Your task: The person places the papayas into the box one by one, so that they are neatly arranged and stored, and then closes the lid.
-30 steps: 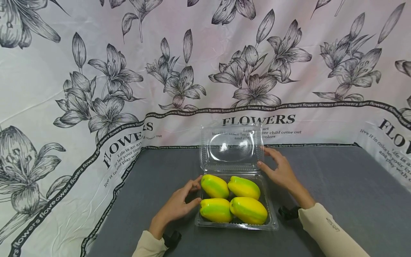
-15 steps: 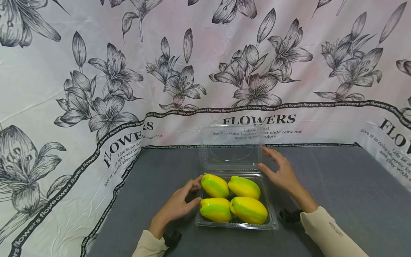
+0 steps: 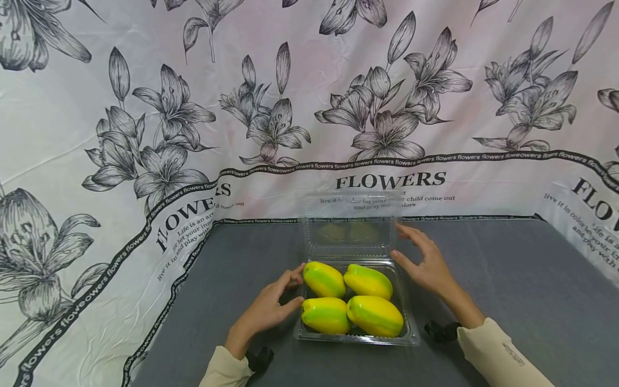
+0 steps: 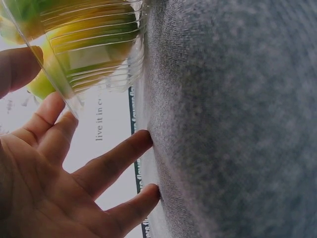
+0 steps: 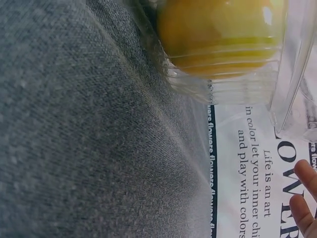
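Observation:
In the head view a clear plastic clamshell box [image 3: 358, 339] holds several glossy yellow-green fruits [image 3: 374, 316], oblong like small papayas. Its transparent lid [image 3: 349, 236] stands raised at the back. My left hand [image 3: 265, 308] is at the box's left side, thumb and index fingertips at the rim. In the left wrist view the thumb [image 4: 20, 68] lies over the rim, while two spread fingers [image 4: 119, 161] reach toward the cloth. Beside the lid's right edge is my right hand [image 3: 425, 266], fingers extended; whether its fingertips touch the lid I cannot tell.
A grey cloth-covered table [image 3: 232, 252] lies under the box. Behind and at the sides hangs a white curtain [image 3: 271, 129] printed with flowers and lettering. Black wrist straps [image 3: 442, 331] show near both beige sleeves [image 3: 503, 355].
The lid's tilt has shifted slightly: its bright glare is gone and a faint reflection of fruit shows in it. My right hand has moved slightly right and down; the left stays still.

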A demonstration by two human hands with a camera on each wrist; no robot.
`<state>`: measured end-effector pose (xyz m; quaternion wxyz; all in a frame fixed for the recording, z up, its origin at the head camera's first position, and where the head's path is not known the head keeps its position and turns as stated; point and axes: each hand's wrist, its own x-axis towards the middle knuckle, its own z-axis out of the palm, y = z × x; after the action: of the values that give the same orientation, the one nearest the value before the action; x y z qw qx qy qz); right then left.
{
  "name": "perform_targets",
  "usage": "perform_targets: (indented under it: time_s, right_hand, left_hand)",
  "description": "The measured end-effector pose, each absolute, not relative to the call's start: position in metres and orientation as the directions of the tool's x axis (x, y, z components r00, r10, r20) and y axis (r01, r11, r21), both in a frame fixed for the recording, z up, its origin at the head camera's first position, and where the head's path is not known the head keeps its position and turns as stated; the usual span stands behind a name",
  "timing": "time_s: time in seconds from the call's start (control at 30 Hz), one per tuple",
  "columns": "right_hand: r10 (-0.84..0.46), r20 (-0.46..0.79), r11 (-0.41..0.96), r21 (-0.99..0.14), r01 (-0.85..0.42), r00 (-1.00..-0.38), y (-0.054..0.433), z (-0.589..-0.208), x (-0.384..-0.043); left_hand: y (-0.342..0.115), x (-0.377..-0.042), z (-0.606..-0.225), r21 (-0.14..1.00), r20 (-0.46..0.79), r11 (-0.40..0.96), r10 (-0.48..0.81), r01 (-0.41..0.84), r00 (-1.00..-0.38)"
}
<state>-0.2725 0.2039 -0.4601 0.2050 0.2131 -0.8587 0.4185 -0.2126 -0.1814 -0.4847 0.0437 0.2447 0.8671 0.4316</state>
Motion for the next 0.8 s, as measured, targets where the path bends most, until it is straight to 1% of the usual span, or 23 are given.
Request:
perform_targets:
  time_s: [0.8]
  right_hand:
    - [-0.201,0.551,0.571,-0.606,-0.554,-0.810,0.207,-0.462,-0.257]
  left_hand:
    - [-0.181,-0.210,-0.482,0.772,0.133,0.505,0.465,0.385,-0.875]
